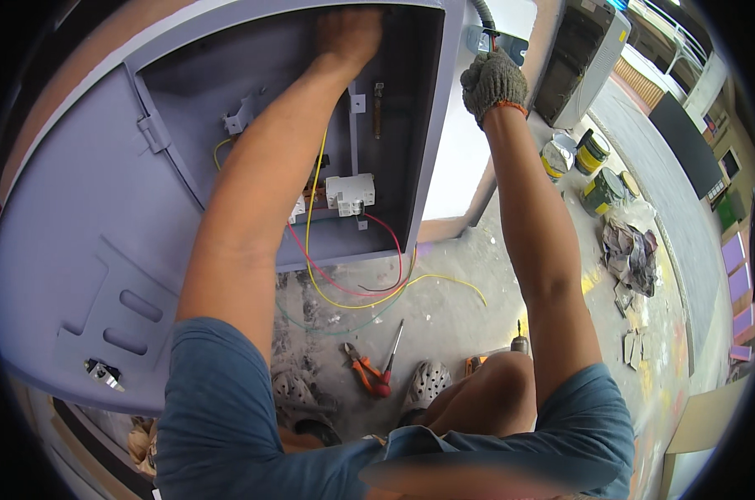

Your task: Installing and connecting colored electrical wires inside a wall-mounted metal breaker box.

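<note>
My bare left hand (pixel 350 37) reaches up inside a grey metal electrical cabinet (pixel 431 142), near its top; motion smears the fingers. In a grey knitted glove, my right hand (pixel 495 83) is closed around a reddish wire (pixel 494 43) below a grey flexible conduit (pixel 483 15), beside an open metal wall box (pixel 515 48). Lower in the cabinet sits a white circuit breaker (pixel 350 193), partly behind my left forearm. A yellow wire (pixel 311 225) and a red wire (pixel 398 242) hang from the cabinet onto the floor.
The cabinet door (pixel 69 250) stands open at left. Orange-handled pliers (pixel 362 367) and a screwdriver (pixel 387 367) lie on the floor by my shoes, a drill (pixel 520 342) by my knee. Paint cans (pixel 594 152) and crumpled sheeting (pixel 630 254) are at right.
</note>
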{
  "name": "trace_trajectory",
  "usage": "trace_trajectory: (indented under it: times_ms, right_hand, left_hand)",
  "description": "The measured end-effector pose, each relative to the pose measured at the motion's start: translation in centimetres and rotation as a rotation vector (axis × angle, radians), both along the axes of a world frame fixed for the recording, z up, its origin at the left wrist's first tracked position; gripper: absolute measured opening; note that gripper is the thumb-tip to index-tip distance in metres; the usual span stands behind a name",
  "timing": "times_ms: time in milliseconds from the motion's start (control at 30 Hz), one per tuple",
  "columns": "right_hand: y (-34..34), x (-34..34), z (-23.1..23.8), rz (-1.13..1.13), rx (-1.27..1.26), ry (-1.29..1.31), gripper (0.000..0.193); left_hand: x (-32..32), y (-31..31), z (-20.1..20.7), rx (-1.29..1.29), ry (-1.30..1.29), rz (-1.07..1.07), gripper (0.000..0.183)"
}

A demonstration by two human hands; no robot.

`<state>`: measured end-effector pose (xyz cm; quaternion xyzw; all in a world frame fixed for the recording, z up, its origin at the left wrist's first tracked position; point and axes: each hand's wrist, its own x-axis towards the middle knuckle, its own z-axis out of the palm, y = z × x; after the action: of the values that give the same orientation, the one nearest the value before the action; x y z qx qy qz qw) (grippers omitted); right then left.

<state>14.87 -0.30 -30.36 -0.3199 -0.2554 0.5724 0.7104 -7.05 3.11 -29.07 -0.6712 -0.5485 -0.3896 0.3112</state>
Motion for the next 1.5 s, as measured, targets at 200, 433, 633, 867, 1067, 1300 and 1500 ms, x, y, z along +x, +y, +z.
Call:
trace_trajectory:
  times_ms: [200,433,633,867,1067,1300,1500]
  right_hand:
    - [-1.5,1.9,0.4,0.090,0.151,-0.064,0.009]
    - [-0.2,3.3,-0.1,0.042,0.138,-0.120,0.010]
    - [1.6,6.7,-1.5,-0.061,0.100,-0.271,0.010]
    - [0.8,2.9,-0.3,0.083,0.214,-0.144,0.008]
    - [0.0,1.9,0.0,-0.091,0.180,-0.330,0.017]
    - [1.3,4.8,-1.0,-0.154,0.221,-0.295,0.025]
    - [-1.7,3.6,-3.4,-0.285,0.360,-0.448,0.050]
  left_hand:
    - [2.0,0.8,1.7,0.002,-0.205,-0.215,0.042]
    - [3.2,4.4,0.5,-0.334,0.024,0.078,0.044]
    - [9.9,-0.2,1.5,-0.218,-0.601,-0.427,0.038]
    - [5.3,-4.1,2.3,-0.147,-0.386,-0.236,0.037]
    - [2.8,-4.6,1.4,-0.150,-0.172,-0.125,0.038]
    - [3.5,-11.7,3.9,-0.531,0.172,0.024,0.033]
    - [4.8,-19.7,16.1,-0.180,-0.022,-0.299,0.029]
